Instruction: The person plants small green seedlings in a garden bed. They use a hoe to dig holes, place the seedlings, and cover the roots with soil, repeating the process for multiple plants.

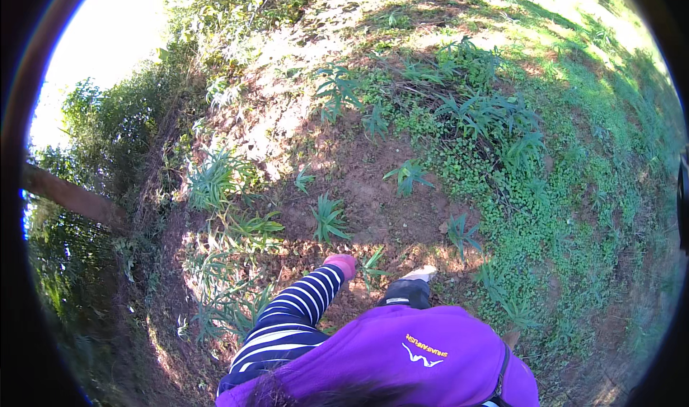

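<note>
Behind purple vest, right hand hidden

Left hand: pink glove, fingers curled away, grip can't be told. Right hand hidden behind the purple top. Small plant just beside left hand partly covered; leaf tips blurred.

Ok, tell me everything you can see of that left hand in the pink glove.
The left hand wears a pink, cloth-like glove and ends a navy and white striped sleeve. It reaches down and forward toward bare reddish soil, close beside a small spiky-leaved plant. Fingers are hidden, so grip and contact cannot be told.
</note>
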Demonstrator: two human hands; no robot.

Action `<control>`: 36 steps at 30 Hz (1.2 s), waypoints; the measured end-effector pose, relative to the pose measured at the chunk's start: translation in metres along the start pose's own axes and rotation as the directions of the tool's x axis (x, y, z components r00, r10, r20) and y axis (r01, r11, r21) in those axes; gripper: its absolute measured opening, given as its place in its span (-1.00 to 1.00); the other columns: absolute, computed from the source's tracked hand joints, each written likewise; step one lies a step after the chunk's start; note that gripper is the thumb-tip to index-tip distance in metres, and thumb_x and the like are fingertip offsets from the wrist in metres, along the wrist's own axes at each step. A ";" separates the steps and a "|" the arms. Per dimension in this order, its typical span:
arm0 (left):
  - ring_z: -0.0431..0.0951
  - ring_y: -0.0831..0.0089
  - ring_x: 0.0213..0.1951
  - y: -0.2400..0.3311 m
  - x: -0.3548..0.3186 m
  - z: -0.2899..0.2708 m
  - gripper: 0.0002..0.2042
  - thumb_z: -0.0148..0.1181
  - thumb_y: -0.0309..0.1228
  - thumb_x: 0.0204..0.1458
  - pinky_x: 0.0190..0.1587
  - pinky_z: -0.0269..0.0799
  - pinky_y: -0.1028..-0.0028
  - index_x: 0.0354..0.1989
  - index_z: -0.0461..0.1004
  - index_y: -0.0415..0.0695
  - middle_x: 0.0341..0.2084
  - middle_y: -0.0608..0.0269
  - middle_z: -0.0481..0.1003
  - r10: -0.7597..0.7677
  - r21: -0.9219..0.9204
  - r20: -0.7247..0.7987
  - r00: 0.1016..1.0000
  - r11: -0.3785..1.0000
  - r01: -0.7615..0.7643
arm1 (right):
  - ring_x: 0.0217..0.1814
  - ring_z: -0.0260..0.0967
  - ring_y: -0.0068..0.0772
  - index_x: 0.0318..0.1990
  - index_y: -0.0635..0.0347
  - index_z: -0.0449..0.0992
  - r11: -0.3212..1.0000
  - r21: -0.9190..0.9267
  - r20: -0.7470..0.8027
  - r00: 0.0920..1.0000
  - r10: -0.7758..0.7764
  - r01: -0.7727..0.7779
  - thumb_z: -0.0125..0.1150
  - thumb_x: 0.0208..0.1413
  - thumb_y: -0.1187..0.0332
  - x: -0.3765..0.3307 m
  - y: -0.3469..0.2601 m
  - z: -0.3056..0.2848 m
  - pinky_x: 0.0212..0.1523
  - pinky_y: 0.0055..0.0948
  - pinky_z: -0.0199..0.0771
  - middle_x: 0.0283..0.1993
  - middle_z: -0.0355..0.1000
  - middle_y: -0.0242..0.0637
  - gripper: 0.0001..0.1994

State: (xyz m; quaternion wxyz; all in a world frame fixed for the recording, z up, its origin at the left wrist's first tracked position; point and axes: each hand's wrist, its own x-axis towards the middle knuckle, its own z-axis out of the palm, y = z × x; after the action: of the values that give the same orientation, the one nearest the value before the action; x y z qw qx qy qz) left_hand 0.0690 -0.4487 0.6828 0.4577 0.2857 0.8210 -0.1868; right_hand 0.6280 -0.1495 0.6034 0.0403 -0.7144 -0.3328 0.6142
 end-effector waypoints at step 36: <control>0.58 0.35 -0.43 0.072 0.186 -0.098 -0.63 0.07 -0.12 0.21 -0.32 0.50 0.32 0.06 0.50 -0.07 -0.43 0.17 0.60 0.378 -0.031 0.058 0.924 0.926 -0.376 | -0.69 0.27 -0.46 -0.42 0.16 0.41 0.725 0.545 -0.186 0.782 0.595 -0.421 0.19 0.17 0.20 -0.194 0.264 0.021 -0.65 -0.36 0.36 -0.61 0.31 -0.38 -0.75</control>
State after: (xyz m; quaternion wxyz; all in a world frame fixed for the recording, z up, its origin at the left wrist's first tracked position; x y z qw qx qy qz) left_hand -0.0260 -0.2822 0.5703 0.5134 0.4276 0.7378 -0.0960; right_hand 0.7169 -0.4632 0.6409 0.0995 -0.8427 0.0533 0.5265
